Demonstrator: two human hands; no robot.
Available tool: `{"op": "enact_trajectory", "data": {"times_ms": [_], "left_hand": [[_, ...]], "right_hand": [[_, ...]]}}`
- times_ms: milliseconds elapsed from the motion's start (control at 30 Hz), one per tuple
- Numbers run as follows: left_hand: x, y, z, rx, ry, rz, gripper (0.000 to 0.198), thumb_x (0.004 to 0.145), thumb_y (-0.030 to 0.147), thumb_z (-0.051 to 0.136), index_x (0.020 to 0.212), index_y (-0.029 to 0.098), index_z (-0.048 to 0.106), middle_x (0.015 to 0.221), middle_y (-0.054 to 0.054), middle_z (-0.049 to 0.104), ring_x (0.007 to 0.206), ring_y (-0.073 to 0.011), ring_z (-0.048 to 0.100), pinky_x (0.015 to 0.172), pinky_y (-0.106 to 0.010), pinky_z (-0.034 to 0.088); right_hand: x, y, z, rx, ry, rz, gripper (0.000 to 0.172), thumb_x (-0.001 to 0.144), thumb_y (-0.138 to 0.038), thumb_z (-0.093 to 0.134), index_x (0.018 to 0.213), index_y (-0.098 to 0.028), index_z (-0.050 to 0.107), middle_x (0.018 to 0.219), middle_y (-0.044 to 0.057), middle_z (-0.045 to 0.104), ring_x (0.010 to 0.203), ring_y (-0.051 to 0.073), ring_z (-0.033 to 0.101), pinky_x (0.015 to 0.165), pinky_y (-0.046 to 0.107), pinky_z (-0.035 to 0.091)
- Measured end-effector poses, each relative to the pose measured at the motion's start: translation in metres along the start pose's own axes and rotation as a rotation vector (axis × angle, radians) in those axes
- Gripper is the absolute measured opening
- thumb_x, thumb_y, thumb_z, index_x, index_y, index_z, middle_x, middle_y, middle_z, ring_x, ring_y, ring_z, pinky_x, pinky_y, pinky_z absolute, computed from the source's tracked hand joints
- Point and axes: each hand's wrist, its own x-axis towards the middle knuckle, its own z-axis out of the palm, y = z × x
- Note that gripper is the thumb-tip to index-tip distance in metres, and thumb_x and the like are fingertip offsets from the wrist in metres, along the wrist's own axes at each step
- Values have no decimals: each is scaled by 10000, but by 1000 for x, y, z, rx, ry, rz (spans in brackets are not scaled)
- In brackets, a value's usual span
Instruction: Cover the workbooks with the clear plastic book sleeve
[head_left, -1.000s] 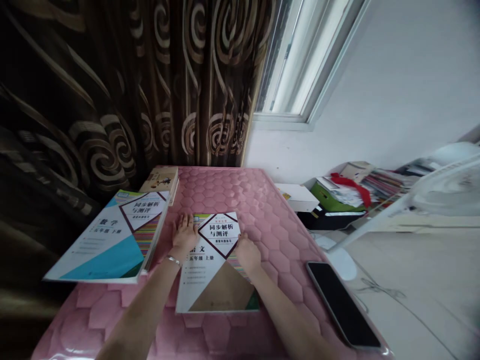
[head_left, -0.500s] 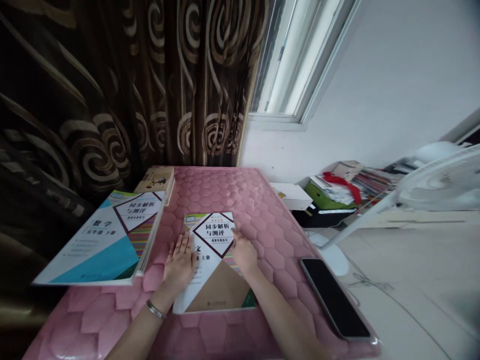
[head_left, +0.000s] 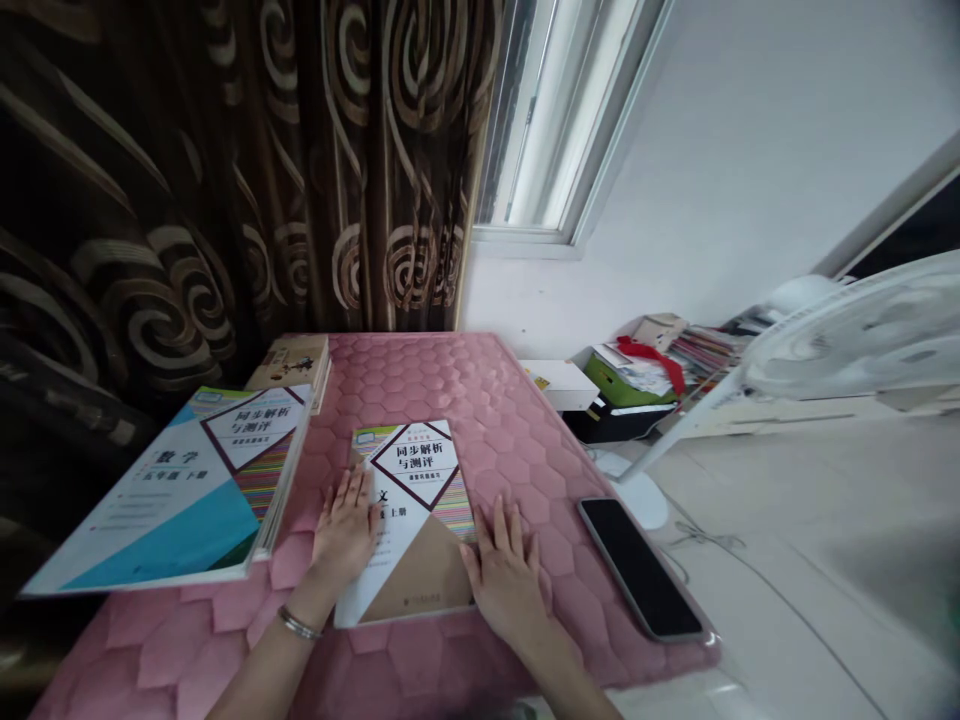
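Note:
A workbook (head_left: 416,545) with a white, brown and striped cover lies closed in front of me on the pink table covering (head_left: 420,375). My left hand (head_left: 347,530) rests on its left edge, fingers extended and pointing away from me, with a silver bracelet at the wrist. Along the lower right edge of the workbook lies my right hand (head_left: 506,575), flat with the fingers spread, partly on the cover and partly on the table. Neither hand grips anything. Part of the cover's left side is hidden under my left hand.
Left of the workbook is a stack of blue and white workbooks (head_left: 180,500), with brown-covered books (head_left: 289,365) behind. A black-screened phone (head_left: 637,565) lies near the right table edge. Beyond it stand a white fan (head_left: 679,430) and a box of papers (head_left: 630,385). A patterned curtain (head_left: 360,170) hangs behind.
My right hand has moved from the workbook's upper right edge down to its lower right corner, and its fingers have spread flat. The left hand stays at the left edge. The view has shifted right.

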Motion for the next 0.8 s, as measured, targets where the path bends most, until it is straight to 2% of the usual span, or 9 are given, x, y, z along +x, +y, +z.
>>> {"op": "enact_trajectory", "data": {"times_ms": [67,133,267,400,500,567,633,700,800], "left_hand": [[0,0,1,-1,10,-3,576,948,326,301,1489,131,331,1545,-102,323,1440,-253,274,1165,-480,259],[-1,1,1,7,11,-15,570,947,323,304,1491,154,330,1546,-89,324,1439,-246,278,1168,-473,256],[-2,2,-2,18,-3,-14,567,946,317,309,1489,158,338,1543,-85,331,1439,-239,278,1171,-453,255],[-3,1,-2,4,8,-6,568,946,319,312,1487,149,341,1546,-91,320,1433,-247,291,1165,-455,267],[-4,0,1,-2,21,-2,571,948,333,312,1486,146,341,1549,-89,313,1432,-249,295,1170,-461,255],[-4,0,3,2,24,-2,573,952,336,297,1489,138,331,1558,-82,291,1438,-247,280,1174,-464,244],[-4,0,4,3,22,-6,579,956,337,281,1495,129,314,1564,-77,276,1444,-244,265,1176,-463,240],[-4,1,3,0,12,-13,583,958,337,272,1500,123,300,1566,-77,276,1448,-242,253,1176,-460,240],[-4,2,0,-7,1,-16,582,958,339,276,1502,131,301,1567,-80,286,1448,-240,253,1179,-449,231]], "right_hand": [[10,4,-4,-17,-1,-36,622,956,-488,307,1501,-189,327,1600,109,112,1473,337,72,1132,635,107],[30,2,-8,-12,-10,-140,647,957,-510,295,1514,-181,287,1601,102,107,1478,321,37,1141,627,83],[95,-14,-19,34,-121,-398,611,980,-500,210,1528,-229,222,1603,51,143,1485,253,-6,1151,607,41],[163,-25,-32,43,-234,-316,590,994,-473,128,1536,-242,167,1608,40,132,1486,230,1,1138,627,28],[185,-29,-37,26,-222,-226,585,999,-449,128,1538,-223,158,1612,62,120,1484,258,3,1129,645,59],[178,-32,-34,14,-167,-211,597,996,-456,161,1531,-195,208,1613,75,109,1481,290,-16,1129,652,52],[151,-33,-28,13,-123,-228,612,989,-469,203,1518,-167,262,1615,74,77,1478,300,-42,1144,629,44],[109,-32,-18,28,-130,-247,628,980,-474,242,1516,-148,271,1614,67,38,1481,282,-43,1166,578,63],[41,-23,-4,71,-117,-229,653,954,-475,309,1511,-134,290,1609,86,82,1481,302,47,1173,554,93]]}}
